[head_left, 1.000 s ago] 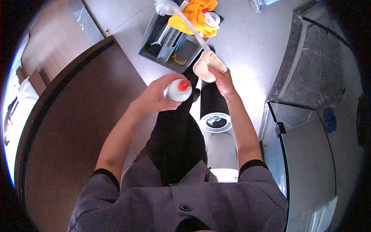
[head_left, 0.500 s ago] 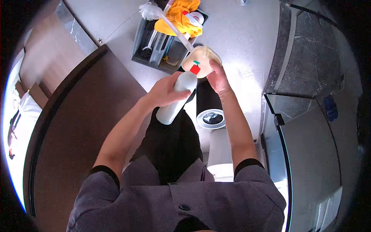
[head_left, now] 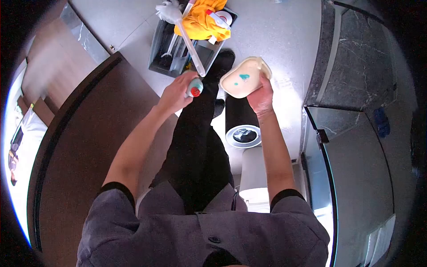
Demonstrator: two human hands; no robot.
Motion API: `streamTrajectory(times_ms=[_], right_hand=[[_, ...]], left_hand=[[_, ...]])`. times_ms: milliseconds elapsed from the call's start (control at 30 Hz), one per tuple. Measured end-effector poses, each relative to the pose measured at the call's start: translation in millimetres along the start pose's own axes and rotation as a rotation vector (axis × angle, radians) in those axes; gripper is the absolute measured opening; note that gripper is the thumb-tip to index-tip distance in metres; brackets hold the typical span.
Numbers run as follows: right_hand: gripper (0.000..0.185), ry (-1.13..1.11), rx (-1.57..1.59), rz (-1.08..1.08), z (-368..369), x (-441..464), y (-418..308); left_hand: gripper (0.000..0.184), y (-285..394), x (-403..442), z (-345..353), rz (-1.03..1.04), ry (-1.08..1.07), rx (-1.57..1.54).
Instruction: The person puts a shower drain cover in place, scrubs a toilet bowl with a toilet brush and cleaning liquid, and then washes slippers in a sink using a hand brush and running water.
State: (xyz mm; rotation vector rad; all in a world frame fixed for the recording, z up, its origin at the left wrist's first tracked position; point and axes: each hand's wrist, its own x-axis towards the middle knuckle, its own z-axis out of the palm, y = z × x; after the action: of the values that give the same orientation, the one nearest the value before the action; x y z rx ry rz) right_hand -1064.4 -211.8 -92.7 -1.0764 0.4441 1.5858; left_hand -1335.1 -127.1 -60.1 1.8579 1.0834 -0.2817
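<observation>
Left hand grips the bottle, right hand clasps what looks like a sponge, best held level under those green blobs!

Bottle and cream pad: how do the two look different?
The bottle is whitish with a red cap; the cream pad bears teal blobs. The bottle's cap end faces the camera; the cream pad shows a broad face. Each is held in one hand: bottle left, pad right.
</observation>
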Motion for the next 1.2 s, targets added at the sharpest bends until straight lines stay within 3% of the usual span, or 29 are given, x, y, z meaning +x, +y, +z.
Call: streamTrajectory(times_ms=[267,300,333,367,400,433,467,500,533,567,633,667,700,733,767,833,1000,1100,1200], right_hand=[[0.049,0.189,0.101,-0.065,-19,-44,-15],[0.048,0.250,0.077,-0.085,-15,-55,-17],[0.048,0.266,0.084,-0.091,-21,-65,-17],[0.047,0.215,0.078,-0.101,-25,-78,-18],[0.047,0.189,0.069,-0.090,-27,-93,-19],[0.047,0.269,0.093,-0.082,-26,-110,-19],[0.047,0.254,0.144,-0.058,-18,-128,-22],[0.047,0.175,0.189,-0.065,-10,-147,-24],[0.048,0.184,0.149,-0.099,-8,-161,-21],[0.047,0.116,0.155,-0.110,21,-184,-30],[0.044,0.069,0.186,-0.072,28,-214,-24],[0.042,0.032,0.176,-0.045,38,-233,-25],[0.043,0.027,-0.110,-0.157,23,-236,-7],[0.045,0.032,0.116,-0.021,106,-289,-50],[0.047,-0.011,0.115,-0.042,97,-290,-42],[0.046,-0.060,0.089,-0.080,129,-324,-62],[0.037,-0.219,-0.067,-0.098,169,-339,-120],[0.033,-0.086,-0.430,-0.254,200,-333,-168],[0.032,-0.097,-0.548,-0.222,227,-316,-228]], left_hand=[[0.064,-45,40,40,-0.054,0.025,-0.023],[0.067,-37,33,35,-0.144,-0.035,-0.005],[0.073,-37,19,35,-0.043,0.060,0.011],[0.075,-33,6,30,-0.078,0.059,0.021],[0.071,-46,-15,38,-0.071,0.066,0.114],[0.051,-46,-34,37,0.008,0.191,0.089],[0.028,-21,-44,13,-0.241,-0.025,0.158],[0.018,1,-63,1,-0.227,0.155,-0.110],[0.030,57,-77,-36,-0.357,0.171,-0.308],[0.038,94,-89,-59,-0.466,0.157,-0.247],[0.039,149,-117,-79,-0.585,0.151,-0.727],[0.031,188,-127,-95,-0.426,0.144,-0.892],[0.023,183,-132,-87,-0.318,-0.038,-0.767],[0.031,226,-146,-105,-0.129,-0.027,-1.037],[0.047,240,-149,-104,0.011,-0.138,-1.228],[0.051,287,-158,-124,0.220,-0.181,-1.130],[0.038,347,-151,-177,0.189,-0.147,-1.003],[0.036,352,-114,-210,0.149,-0.052,-1.101],[0.033,355,-63,-273,-0.019,0.154,-0.982]])
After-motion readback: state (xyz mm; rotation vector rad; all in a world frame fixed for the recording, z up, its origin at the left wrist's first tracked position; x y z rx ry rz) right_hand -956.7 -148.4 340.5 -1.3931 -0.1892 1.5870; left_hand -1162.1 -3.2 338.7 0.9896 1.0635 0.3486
